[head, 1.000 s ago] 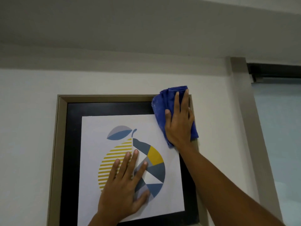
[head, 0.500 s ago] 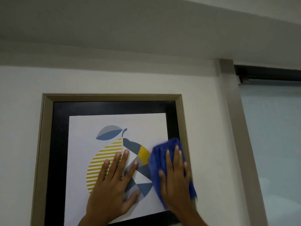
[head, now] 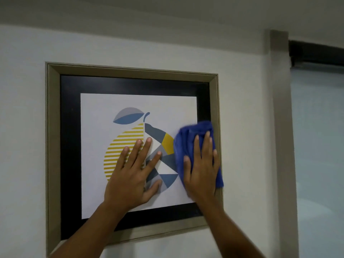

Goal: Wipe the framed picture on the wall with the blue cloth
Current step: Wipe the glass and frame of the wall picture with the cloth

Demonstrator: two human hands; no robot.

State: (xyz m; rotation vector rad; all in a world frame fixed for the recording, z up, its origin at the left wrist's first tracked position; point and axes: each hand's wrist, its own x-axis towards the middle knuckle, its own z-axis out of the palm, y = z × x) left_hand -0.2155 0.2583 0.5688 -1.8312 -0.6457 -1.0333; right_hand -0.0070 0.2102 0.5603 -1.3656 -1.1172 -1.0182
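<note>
**A:** ok so where's everything sitting for you right now?

**B:** The framed picture (head: 54,146) hangs on the white wall (head: 22,108), filling the centre-left of the view. Your left hand (head: 130,179) is flat on the glass, fingers spread apart, palm over the lower middle of the print, gripping nothing. It covers the bottom of the striped yellow half of the fruit design and part of the grey-blue triangles.

**A:** and the cloth?

**B:** The blue cloth (head: 188,138) is at the right edge of the picture, about mid-height. Your right hand (head: 202,170) is pressed flat on top of it, fingers straight and close together, pinning it to the glass rather than clutching it. The cloth spills past the print's right margin onto the black mat and the beige moulding there.

**A:** anything you can't make out?

**B:** Few things. The top of the cloth is smeared with blur, so its folds are mush. How far it reaches under your palm is hidden. The frame's lower left corner is cut off by your left forearm and the bottom of the view, and the lower right corner sits behind your right wrist. On the far right there's a beige pillar (head: 281,127) and a pale window pane (head: 316,146) with a dark rail (head: 316,51) above it; can't tell what's past the pane.
</note>
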